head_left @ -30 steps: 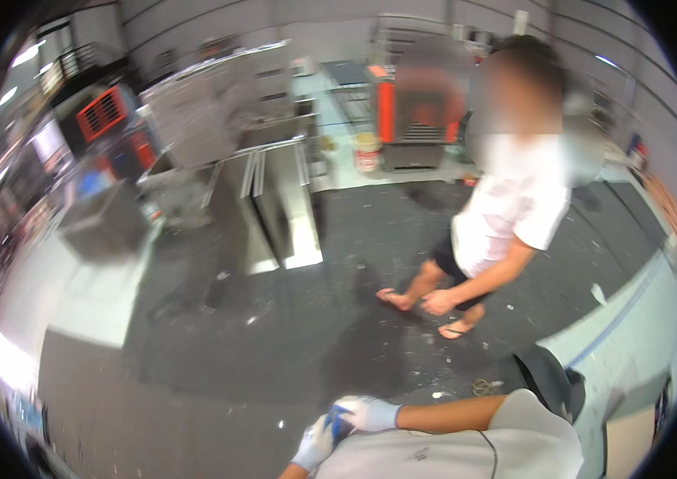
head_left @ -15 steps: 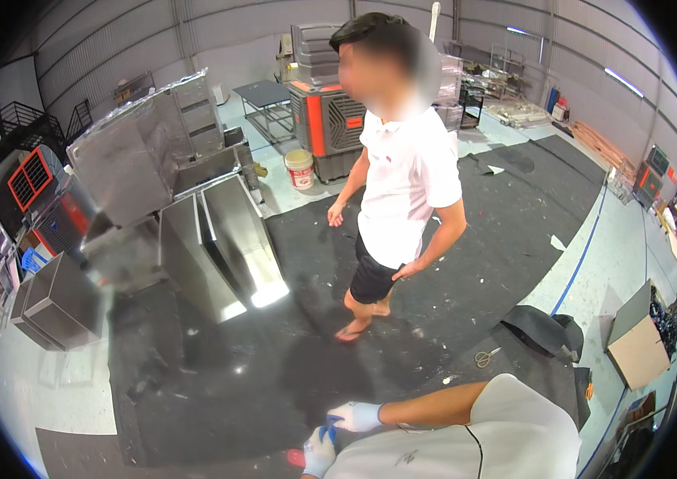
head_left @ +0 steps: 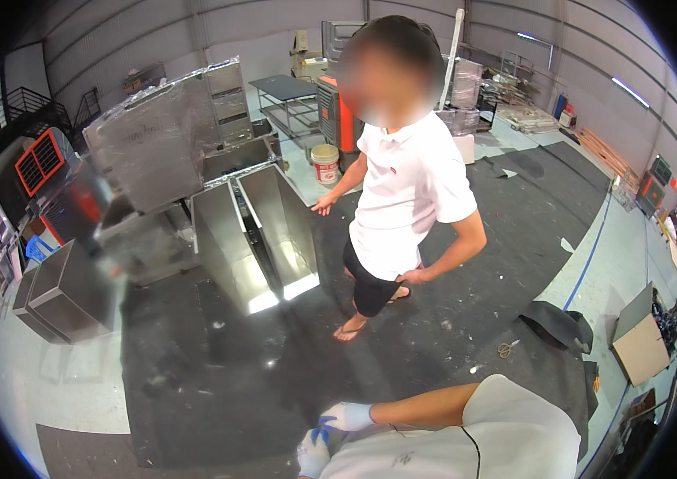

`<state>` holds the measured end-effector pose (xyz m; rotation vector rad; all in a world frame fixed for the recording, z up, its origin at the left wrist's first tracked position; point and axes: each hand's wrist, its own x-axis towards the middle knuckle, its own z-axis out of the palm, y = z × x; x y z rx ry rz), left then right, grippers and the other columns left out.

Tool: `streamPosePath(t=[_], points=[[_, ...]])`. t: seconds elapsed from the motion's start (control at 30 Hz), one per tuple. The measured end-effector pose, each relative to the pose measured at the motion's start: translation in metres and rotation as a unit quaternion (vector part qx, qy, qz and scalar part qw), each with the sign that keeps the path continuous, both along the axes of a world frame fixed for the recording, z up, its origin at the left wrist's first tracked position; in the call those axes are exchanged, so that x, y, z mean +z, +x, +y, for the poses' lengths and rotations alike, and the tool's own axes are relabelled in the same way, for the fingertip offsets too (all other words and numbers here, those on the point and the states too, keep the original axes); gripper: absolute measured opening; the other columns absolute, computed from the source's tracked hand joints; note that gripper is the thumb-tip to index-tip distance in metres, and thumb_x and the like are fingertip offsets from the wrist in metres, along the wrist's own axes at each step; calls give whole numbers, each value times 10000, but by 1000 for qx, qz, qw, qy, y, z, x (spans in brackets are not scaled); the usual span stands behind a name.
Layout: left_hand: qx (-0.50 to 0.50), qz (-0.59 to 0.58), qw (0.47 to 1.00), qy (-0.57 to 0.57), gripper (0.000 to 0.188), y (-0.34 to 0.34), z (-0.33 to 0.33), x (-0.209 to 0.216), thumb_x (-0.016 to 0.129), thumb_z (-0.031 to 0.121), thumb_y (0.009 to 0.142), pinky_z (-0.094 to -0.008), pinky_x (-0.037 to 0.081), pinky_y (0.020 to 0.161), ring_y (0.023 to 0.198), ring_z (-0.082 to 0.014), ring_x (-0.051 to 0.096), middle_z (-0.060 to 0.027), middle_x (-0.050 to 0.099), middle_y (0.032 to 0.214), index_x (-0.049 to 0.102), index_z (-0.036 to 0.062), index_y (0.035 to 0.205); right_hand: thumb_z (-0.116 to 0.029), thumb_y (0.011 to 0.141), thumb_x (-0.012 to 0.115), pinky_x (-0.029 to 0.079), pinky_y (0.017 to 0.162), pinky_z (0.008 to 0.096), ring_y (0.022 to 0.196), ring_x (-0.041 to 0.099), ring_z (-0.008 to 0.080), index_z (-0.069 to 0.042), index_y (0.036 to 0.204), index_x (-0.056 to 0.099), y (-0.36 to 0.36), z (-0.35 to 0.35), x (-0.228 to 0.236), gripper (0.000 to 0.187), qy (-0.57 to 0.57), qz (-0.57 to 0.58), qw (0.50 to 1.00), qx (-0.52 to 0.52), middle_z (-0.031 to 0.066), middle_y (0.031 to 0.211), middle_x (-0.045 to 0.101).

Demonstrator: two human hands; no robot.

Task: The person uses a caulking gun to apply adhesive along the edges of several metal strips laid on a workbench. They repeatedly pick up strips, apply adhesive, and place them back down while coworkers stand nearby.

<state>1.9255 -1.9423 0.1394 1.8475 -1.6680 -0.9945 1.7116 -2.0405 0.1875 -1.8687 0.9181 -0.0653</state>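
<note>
My right hand [head_left: 346, 417], in a white glove with blue fingers, reaches in from the right at the lower edge. Just below it is my left hand [head_left: 313, 453], gloved the same way. The fingertips of both hands meet, fingers bent and closed; anything between them is too small to make out. Beneath and beyond them spreads a dark floor mat [head_left: 219, 407]. A co-worker [head_left: 414, 184] in a white shirt, black shorts and flip-flops stands on it ahead, one hand held out near two tall shiny metal panels or cases [head_left: 294, 227].
Scissors [head_left: 506, 349] and a black folded piece [head_left: 554, 326] lie at the right, near an open carton [head_left: 640, 339]. A metal box [head_left: 67, 295] stands left. Behind are wrapped metal units [head_left: 147, 144], a bucket [head_left: 325, 164] and a table [head_left: 282, 88].
The view has shifted, moving the background rightward. The co-worker has turned more toward me and extends a hand toward the metal panels. A red spot beside my left hand no longer shows.
</note>
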Motion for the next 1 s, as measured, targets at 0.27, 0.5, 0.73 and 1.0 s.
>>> streamPosePath(t=[0.27,0.5,0.73,1.0], points=[[63,24,997,-28,294,63,-43,-22,653,268,1072,-498,596,865,969,-412,781,-229,801,1019,789,12,1116,-278,1063,626,561,941,549,1082,708,493,-51,1125,742,82,-41,-37,262,-29,-65,995,-75,244,1109,764],[119,76,977,-159,239,101,-114,55,624,158,1079,-502,556,873,945,-420,731,-247,752,999,748,-25,1169,-353,1108,644,565,1028,496,1192,729,422,-50,1262,754,136,-132,30,357,-91,-137,985,-61,212,1215,783],[135,434,862,-225,416,155,-213,217,552,298,1199,-387,590,990,1109,-228,716,-171,746,1292,648,-39,1423,-242,1156,617,556,1074,407,1255,721,308,-10,1426,686,180,-190,151,363,-202,-345,887,-231,201,1380,731],[126,429,861,-244,418,152,-234,260,581,340,1195,-328,551,921,1011,-154,669,-73,749,1157,691,-32,1352,-323,1162,627,566,1037,396,1212,744,291,-11,1450,665,208,-180,213,426,-256,-358,856,-273,178,1310,758]])
